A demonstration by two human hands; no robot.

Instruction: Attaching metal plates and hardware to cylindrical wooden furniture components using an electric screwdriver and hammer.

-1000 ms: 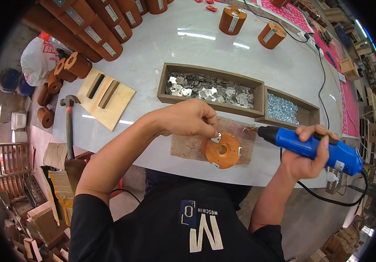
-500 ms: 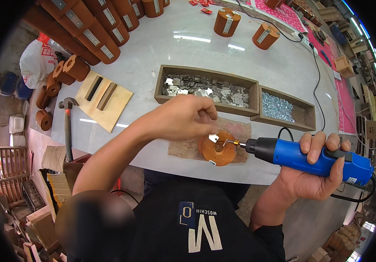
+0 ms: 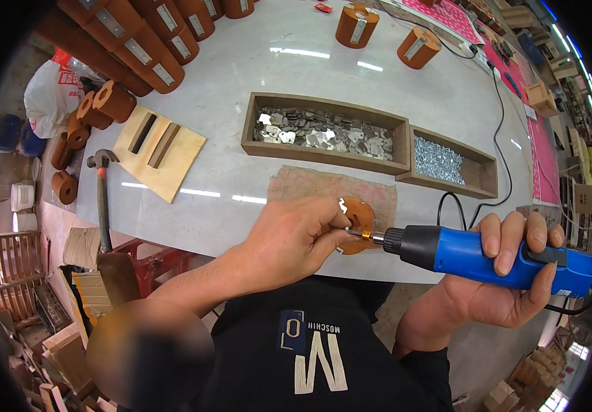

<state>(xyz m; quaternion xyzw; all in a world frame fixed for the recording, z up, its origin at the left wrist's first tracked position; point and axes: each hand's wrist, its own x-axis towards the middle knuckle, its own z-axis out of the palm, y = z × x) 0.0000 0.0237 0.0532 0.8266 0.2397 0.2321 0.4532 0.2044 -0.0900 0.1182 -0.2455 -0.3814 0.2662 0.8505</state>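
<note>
My right hand is wrapped around a blue electric screwdriver, held level with its bit pointing left. At the tip of that bit, my left hand pinches a small screw between thumb and forefinger. Just beneath is a round brown wooden block with a central hole, partly covered by my left fingers. It rests on a worn cloth. A small metal plate shows at the block's upper left edge.
Beyond the cloth, one wooden tray holds metal plates, and another holds screws. Brown blocks stand stacked at far left; two more are at the back. A hammer and slotted board lie left. A cable crosses the right.
My left hand has come down and toward me from above the block to the bit tip, where its fingers now pinch the screw. The screwdriver has shifted slightly toward me.
</note>
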